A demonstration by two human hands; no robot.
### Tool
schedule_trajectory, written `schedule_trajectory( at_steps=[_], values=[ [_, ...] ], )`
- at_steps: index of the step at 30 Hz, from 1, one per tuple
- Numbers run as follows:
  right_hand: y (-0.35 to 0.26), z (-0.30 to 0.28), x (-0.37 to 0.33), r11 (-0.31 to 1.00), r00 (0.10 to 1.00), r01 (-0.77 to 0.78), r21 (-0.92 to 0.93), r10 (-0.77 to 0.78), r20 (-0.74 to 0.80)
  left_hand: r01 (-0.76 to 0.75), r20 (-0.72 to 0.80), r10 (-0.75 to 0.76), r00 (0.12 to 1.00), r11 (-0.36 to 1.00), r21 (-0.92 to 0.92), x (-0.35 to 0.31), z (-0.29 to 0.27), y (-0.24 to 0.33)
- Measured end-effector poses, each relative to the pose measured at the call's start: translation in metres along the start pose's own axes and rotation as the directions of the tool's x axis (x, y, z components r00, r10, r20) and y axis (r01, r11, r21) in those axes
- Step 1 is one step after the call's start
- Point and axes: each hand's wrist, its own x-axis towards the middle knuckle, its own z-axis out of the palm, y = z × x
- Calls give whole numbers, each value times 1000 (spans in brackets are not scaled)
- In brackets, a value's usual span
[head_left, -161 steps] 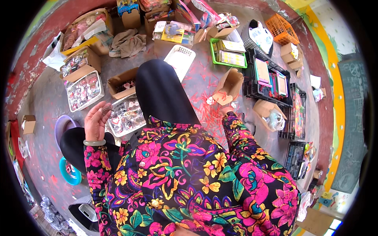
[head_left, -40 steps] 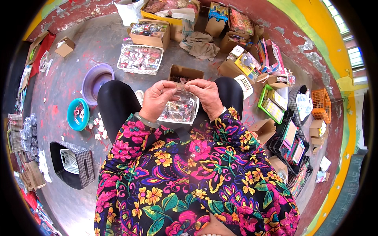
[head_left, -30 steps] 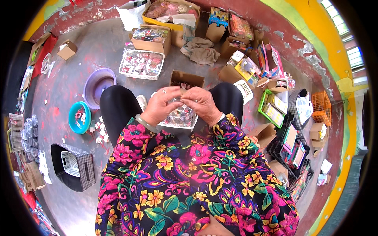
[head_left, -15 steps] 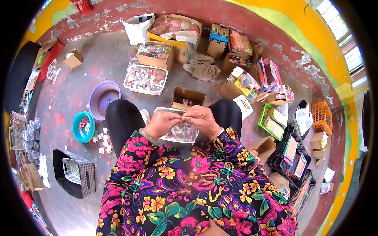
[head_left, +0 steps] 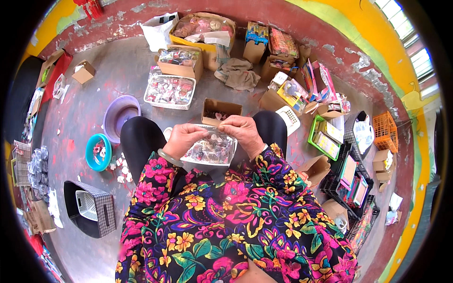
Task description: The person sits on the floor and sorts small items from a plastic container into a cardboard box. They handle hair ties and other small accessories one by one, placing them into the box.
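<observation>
My left hand (head_left: 183, 140) and my right hand (head_left: 242, 134) are raised over a white basket (head_left: 204, 166) filled with small packaged items, between my knees. Fingers and thumb are pinched together on each hand. Whatever lies in either pinch is too small to make out. A gap separates the two hands, and the basket's contents show through it. Just beyond my fingertips stands an open cardboard box (head_left: 222, 109) with small dark and pinkish pieces inside.
A second white basket (head_left: 169, 91) of small packets stands ahead on the left. Purple (head_left: 121, 118) and turquoise (head_left: 98, 152) basins sit at my left. A green tray (head_left: 325, 137), black crates (head_left: 347, 188) and an orange crate (head_left: 385, 132) are on the right.
My hands have moved apart from each other, the left one going left. More of the basket's contents shows between them. The whole view has shifted slightly.
</observation>
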Motion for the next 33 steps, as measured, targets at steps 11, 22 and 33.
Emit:
schedule_trajectory(
  at_steps=[11, 22, 33],
  values=[
    [-4, 2, 4, 942, 943, -327, 76, 319, 94, 111, -102, -134, 986, 973, -204, 2, -3, 0],
    [13, 0, 46, 788, 951, -215, -577, 303, 59, -110, -423, -83, 902, 905, -411, 1, -39, 1],
    [187, 23, 95, 342, 844, 74, -937, 479, 242, -102, -434, -96, 896, 906, -410, -5, -37, 0]
  ],
)
